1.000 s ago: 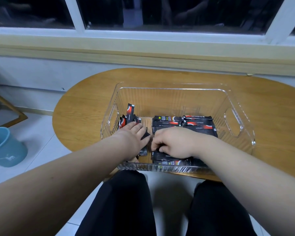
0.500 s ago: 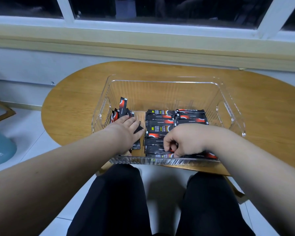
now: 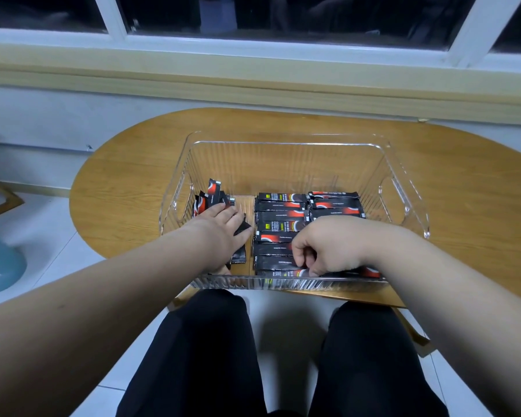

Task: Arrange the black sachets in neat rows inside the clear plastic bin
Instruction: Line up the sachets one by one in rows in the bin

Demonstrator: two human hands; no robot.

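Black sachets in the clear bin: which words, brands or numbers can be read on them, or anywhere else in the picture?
No text is readable.
Black sachets: white print and small yellow-green labels, too blurred to read.
Blue bucket: a white mark, too blurred to read.

I'm looking down on a wood-grain tabletop (image 3: 127,206). It is oval in outline and its rounded left end is in full view, while the right end runs out of frame. The clear plastic bin (image 3: 283,143) stands directly on it. The bin has ribbed walls and a cut-out handle at each end. It sits toward the near side, with its near wall about level with the tabletop's near edge. Bare wood shows to its left, right and far side.
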